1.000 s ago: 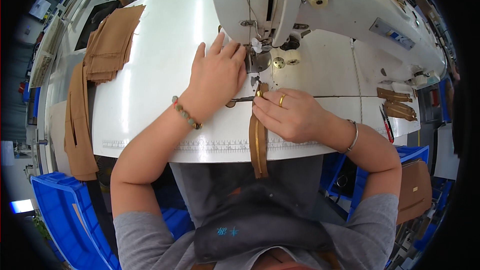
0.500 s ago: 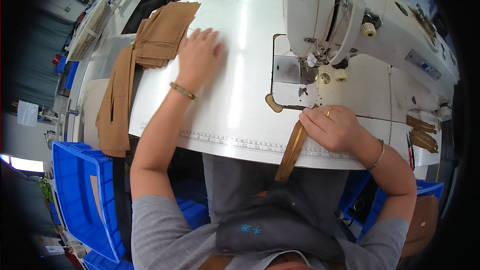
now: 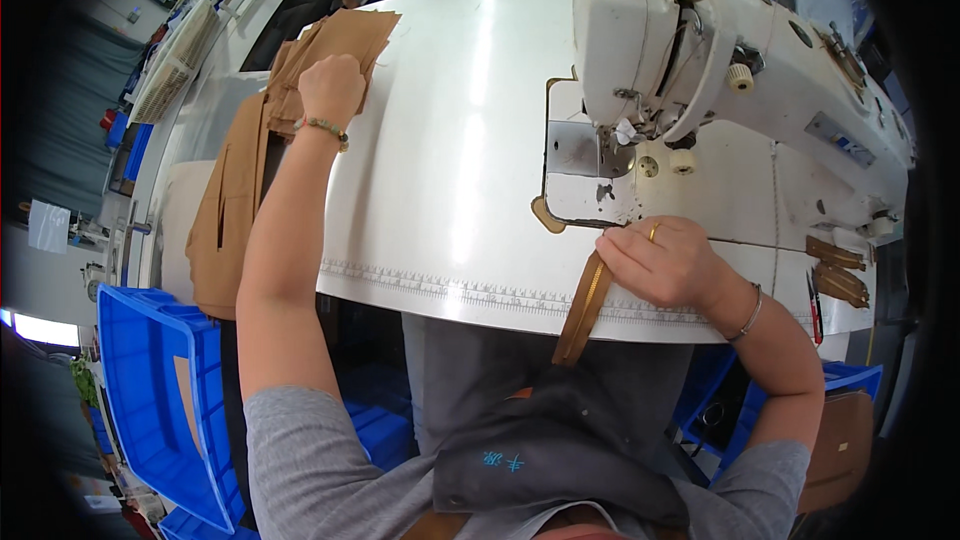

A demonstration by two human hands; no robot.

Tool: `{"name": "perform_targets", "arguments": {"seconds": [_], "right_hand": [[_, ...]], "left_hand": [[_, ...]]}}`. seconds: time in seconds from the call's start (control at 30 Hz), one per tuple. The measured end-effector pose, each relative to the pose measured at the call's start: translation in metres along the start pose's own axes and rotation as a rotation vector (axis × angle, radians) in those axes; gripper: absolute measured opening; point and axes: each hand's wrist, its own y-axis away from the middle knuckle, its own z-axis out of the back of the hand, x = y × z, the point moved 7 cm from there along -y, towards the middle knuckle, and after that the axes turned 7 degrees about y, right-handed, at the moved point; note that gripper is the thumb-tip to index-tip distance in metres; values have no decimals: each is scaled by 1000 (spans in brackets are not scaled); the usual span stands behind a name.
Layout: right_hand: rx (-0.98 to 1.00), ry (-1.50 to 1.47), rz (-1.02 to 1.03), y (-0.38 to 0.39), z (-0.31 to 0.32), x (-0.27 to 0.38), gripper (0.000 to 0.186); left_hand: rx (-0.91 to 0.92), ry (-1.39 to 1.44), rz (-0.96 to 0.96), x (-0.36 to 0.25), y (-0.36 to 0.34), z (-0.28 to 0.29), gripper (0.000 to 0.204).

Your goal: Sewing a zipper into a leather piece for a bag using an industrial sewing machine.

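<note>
At the far left of the white table, my left hand [image 3: 331, 90] is closed at the edge of a stack of brown fabric pieces [image 3: 345, 32]. Its fingers are curled down, gripping the fabric; the fingertips are hidden. A longer brown piece with a slit [image 3: 226, 225] hangs over the table's left edge beside the stack. Near the front edge, my right hand [image 3: 660, 258] pinches the upper end of a brown zipper [image 3: 581, 312] with gold teeth. The zipper's lower end hangs past the table edge over my apron. The sewing machine [image 3: 640, 50] stands just beyond my right hand.
A ruler strip [image 3: 450, 289] runs along the front of the table [image 3: 450, 140]. At the right lie more brown zippers [image 3: 840, 282] and a red-and-black tool [image 3: 815, 310]. A blue bin [image 3: 150, 390] stands at the lower left, with other blue bins around.
My left hand has moved left from the bare table onto the fabric stack, and its spread fingers have closed. My right hand keeps the zipper in nearly the same place.
</note>
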Motion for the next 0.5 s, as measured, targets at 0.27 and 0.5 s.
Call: {"name": "perform_targets", "arguments": {"seconds": [0.27,0.5], "right_hand": [[29,-37,-10,2,-2,-3,20],[-25,-28,-38,-5,1,-10,25]], "left_hand": [[-56,-55,65,5,-26,12,21],[390,1791,593,-15,56,29,33]]}}
